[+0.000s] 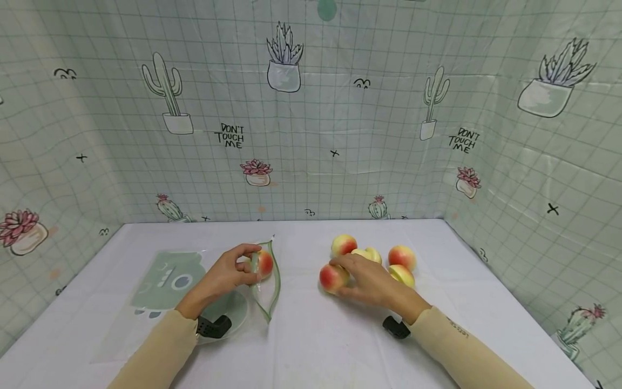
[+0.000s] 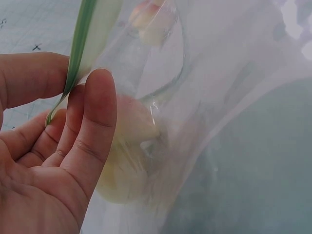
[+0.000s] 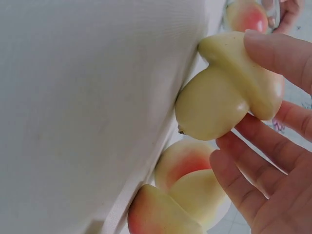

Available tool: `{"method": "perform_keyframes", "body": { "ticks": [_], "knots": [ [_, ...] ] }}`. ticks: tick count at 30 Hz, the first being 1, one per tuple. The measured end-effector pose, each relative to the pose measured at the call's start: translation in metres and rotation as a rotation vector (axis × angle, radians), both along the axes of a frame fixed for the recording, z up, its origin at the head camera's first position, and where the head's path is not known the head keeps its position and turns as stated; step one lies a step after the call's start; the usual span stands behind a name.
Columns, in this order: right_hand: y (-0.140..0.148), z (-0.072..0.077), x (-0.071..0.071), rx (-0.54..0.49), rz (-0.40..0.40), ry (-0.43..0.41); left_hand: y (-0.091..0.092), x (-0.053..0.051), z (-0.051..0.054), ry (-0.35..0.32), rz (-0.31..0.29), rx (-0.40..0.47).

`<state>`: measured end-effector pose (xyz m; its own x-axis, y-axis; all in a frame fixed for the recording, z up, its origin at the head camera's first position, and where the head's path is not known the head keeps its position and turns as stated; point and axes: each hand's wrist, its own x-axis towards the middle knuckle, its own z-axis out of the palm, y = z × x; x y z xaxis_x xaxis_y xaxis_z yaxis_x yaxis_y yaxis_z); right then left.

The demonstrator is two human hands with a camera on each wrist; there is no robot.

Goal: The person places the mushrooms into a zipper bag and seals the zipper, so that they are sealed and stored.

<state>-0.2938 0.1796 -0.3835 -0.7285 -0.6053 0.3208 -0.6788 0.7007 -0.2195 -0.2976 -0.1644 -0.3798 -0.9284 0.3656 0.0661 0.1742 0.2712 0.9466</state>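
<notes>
My left hand (image 1: pixel 224 278) pinches the green-edged rim of a clear plastic bag (image 2: pixel 80 46) between thumb and fingers. The bag's mouth gapes toward the right, and a red-and-yellow peach (image 1: pixel 264 263) lies inside it. My right hand (image 1: pixel 371 282) grips another peach (image 1: pixel 333 278) at the left of the loose fruit. In the right wrist view, the thumb lies on top of this pale, lobed peach (image 3: pixel 212 105), with fingertips of the right hand (image 3: pixel 273 170) against its other side.
Several peaches lie close beyond and beside the right hand, including one at the back (image 1: pixel 343 244) and one farther right (image 1: pixel 402 257). The bag's printed green body (image 1: pixel 167 281) spreads flat on the white-covered table (image 1: pixel 316 346). Patterned cloth (image 1: pixel 311 113) hangs behind and at both sides.
</notes>
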Motion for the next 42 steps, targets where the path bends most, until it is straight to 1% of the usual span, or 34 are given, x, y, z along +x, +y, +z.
{"method": "perform_keyframes", "body": {
  "ticks": [4, 9, 16, 21, 30, 38, 42],
  "knots": [
    [-0.0015, -0.0019, -0.0008, -0.019, 0.005, 0.009, -0.0005, -0.0004, -0.0008, 0.003, 0.003, -0.007],
    [-0.0035, -0.0029, -0.0022, -0.030, 0.007, -0.037, -0.0003, -0.0002, -0.0013, 0.003, 0.008, -0.012],
    [-0.0053, -0.0023, -0.0028, 0.015, 0.036, -0.090, -0.0009, 0.0002, -0.0017, 0.004, 0.012, -0.005],
    [-0.0071, -0.0020, -0.0032, 0.009, 0.036, -0.092, -0.0013, -0.0003, -0.0018, 0.009, 0.005, -0.007],
    [-0.0092, -0.0022, -0.0044, -0.016, -0.005, -0.110, -0.0005, -0.0012, -0.0012, 0.003, 0.013, -0.014],
    [-0.0088, -0.0027, -0.0042, -0.040, 0.022, -0.104, 0.0000, -0.0004, -0.0016, 0.003, 0.009, -0.011],
    [-0.0097, -0.0030, -0.0045, -0.053, 0.030, -0.106, 0.0000, -0.0007, -0.0014, 0.005, 0.016, -0.005]
  ]
}}
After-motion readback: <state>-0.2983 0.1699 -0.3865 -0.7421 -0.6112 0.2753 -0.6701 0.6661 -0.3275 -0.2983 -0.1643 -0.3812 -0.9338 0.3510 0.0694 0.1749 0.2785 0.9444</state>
